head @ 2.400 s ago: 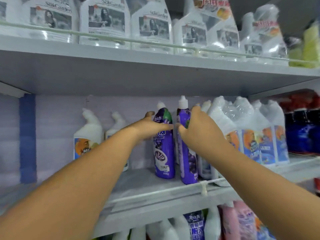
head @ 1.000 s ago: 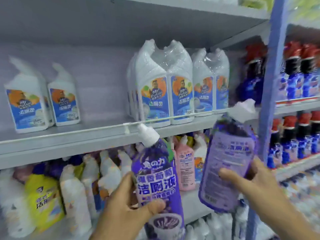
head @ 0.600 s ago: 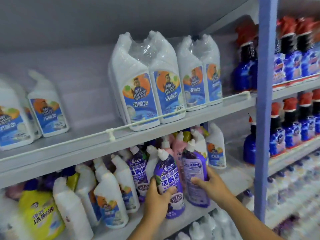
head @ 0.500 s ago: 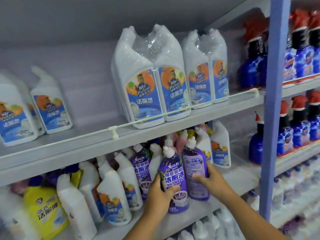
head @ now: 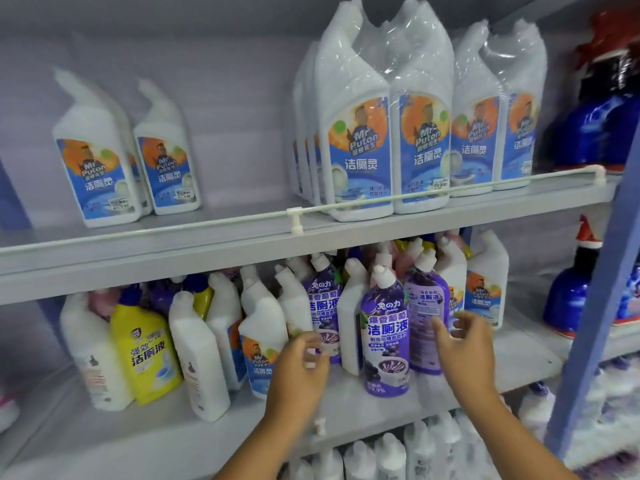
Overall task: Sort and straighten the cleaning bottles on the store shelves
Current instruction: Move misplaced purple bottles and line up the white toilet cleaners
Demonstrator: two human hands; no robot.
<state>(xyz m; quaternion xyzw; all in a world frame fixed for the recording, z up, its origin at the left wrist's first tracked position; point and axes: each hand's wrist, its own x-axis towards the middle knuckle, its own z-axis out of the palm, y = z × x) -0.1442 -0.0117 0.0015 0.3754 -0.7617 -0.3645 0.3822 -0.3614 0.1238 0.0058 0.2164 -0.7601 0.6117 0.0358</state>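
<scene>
Our grip is spread on both hands (head: 298, 365) (head: 464, 348), holding nothing; the purple bottle (head: 384, 341) looks slippery, so we take its waist.

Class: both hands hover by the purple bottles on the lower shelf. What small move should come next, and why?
Probably the right hand should turn the rear purple bottle round: it shows its back label, while the front purple bottle beside it faces forward.
</scene>
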